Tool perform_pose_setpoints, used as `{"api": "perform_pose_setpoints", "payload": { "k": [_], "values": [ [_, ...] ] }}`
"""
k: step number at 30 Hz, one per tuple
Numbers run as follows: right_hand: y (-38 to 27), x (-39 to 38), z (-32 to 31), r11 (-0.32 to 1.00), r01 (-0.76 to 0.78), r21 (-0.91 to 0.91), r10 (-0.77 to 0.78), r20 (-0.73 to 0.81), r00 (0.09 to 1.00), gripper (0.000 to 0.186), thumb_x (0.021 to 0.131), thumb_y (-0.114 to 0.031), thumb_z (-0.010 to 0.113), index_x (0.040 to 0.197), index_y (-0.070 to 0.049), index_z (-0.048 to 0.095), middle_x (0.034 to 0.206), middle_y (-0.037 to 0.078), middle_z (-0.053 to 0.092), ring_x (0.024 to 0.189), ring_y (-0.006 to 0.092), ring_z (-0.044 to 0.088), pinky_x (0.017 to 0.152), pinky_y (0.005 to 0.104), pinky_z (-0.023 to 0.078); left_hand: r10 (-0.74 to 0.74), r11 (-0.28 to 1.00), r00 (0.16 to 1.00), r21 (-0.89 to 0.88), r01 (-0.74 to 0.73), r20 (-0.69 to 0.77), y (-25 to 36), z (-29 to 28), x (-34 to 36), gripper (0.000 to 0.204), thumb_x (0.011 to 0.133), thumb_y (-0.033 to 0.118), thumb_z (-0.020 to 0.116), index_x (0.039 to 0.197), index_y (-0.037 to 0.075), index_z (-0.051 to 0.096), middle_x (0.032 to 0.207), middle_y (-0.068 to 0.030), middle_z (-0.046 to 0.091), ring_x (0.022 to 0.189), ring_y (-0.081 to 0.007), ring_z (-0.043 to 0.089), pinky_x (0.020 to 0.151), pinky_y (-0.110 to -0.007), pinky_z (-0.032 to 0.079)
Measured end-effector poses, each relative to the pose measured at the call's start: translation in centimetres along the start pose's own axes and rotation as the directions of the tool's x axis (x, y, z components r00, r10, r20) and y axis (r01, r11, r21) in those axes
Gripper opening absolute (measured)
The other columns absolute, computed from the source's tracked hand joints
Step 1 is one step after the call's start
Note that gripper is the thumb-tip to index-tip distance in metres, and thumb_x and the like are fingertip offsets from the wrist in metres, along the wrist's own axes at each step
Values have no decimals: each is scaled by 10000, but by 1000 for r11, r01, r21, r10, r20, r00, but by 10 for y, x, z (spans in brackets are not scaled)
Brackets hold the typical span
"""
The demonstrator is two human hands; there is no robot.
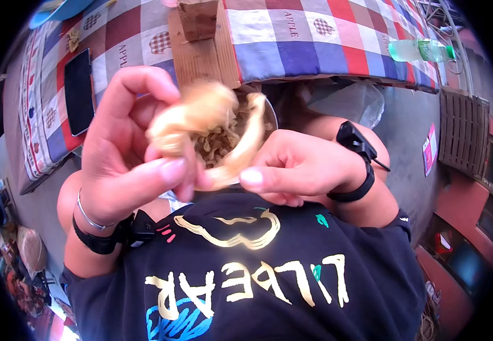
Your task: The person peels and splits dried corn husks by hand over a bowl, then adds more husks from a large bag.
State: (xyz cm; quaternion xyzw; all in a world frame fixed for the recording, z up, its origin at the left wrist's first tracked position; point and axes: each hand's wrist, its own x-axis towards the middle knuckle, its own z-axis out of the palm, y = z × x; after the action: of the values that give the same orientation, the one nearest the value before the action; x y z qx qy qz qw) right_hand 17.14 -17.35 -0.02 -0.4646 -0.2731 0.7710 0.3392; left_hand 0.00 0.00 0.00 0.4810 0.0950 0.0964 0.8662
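Observation:
In front of my chest, my left hand [124, 133] pinches a pale yellow, curled strip [249, 133] between thumb and fingers. The strip loops over at the top and is blurred by motion; its exact kind is unclear. Its lower end reaches my right hand [306, 165], whose thumb and bent fingers are closed at it. Below the strip is a round container [275, 111] with a pale rim, partly hidden by both hands. Many small, twisted, yellow-brown pieces [212, 148] lie in it.
A checked cloth [258, 48] covers the table ahead. On it are a dark smartphone [78, 91], a clear bottle [419, 50] with a green cap, and a light blue dish [59, 12]. A wooden block [197, 21] stands on a board [204, 65]. A clear plastic bag [360, 99] hangs below the edge.

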Motion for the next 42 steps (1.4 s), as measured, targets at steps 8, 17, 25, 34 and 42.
{"api": "perform_pose_setpoints", "payload": {
  "k": [8,17,25,34,42],
  "values": [
    [2,27,8,825,479,-302,-566,-420,710,411,834,-204,713,1123,-3,499,856,33,607,791,68,565,690,216,449,-41,915,996,403,5,82,-27,1,20,215,844,15,649,932,34,454,824,20,474,649,-15,479,565,-165,382],
    [8,60,-31,806,412,-424,-589,-633,502,238,885,-213,640,1000,-5,617,834,52,631,772,103,585,712,249,468,33,716,985,691,93,-167,-19,-33,40,183,908,152,631,978,1,555,760,13,569,708,-20,489,634,-165,381],
    [13,86,-57,649,31,-760,-725,-606,329,257,868,-228,646,972,6,629,755,101,643,711,156,594,662,295,475,146,485,985,875,11,-94,-44,-70,75,234,890,215,618,971,-1,579,809,-99,645,737,-177,603,684,-282,466],
    [1,40,-37,509,192,-839,-772,-346,533,354,862,-353,652,998,-26,673,962,177,653,907,325,629,776,376,491,13,842,994,538,48,-109,-12,-40,41,297,959,122,449,1223,35,554,809,2,537,677,-63,431,621,-190,361],
    [3,71,4,535,735,-417,-844,-309,439,435,1002,-318,423,1324,-25,417,1048,111,588,843,157,577,774,268,458,160,863,987,486,-142,3,8,3,39,612,951,75,486,1473,68,167,1126,-125,553,941,-115,542,801,-220,426]
  ]
}}
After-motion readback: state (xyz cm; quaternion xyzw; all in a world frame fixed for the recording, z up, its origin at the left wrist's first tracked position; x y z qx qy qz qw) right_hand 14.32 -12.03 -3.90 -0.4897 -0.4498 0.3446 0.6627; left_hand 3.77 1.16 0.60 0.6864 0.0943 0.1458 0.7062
